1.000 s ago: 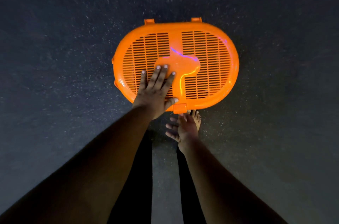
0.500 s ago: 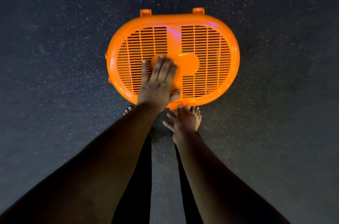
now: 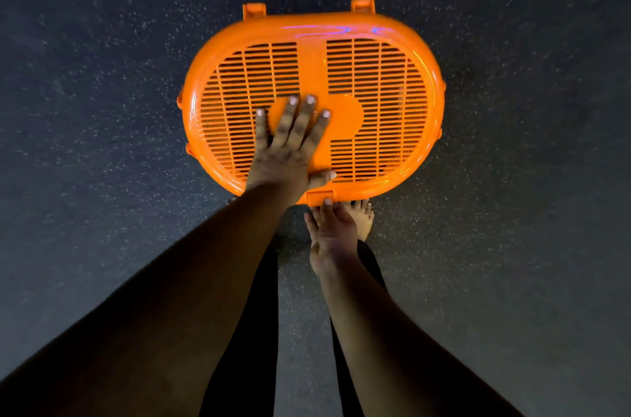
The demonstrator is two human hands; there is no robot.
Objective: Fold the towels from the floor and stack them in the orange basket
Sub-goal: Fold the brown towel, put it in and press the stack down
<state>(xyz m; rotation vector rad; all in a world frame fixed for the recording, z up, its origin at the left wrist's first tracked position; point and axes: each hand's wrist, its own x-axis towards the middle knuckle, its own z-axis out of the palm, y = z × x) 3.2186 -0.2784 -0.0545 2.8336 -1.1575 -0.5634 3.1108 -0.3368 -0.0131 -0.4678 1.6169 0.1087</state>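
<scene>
Orange basket (image 3: pixel 420 51) sits on the dark speckled floor (image 3: pixel 102 109), its slatted lid closed. My left hand (image 3: pixel 290 150) lies flat on the lid, grip released. My right hand (image 3: pixel 333 235) touches the near latch tab (image 3: pixel 319 198); I cannot tell its grip.
</scene>
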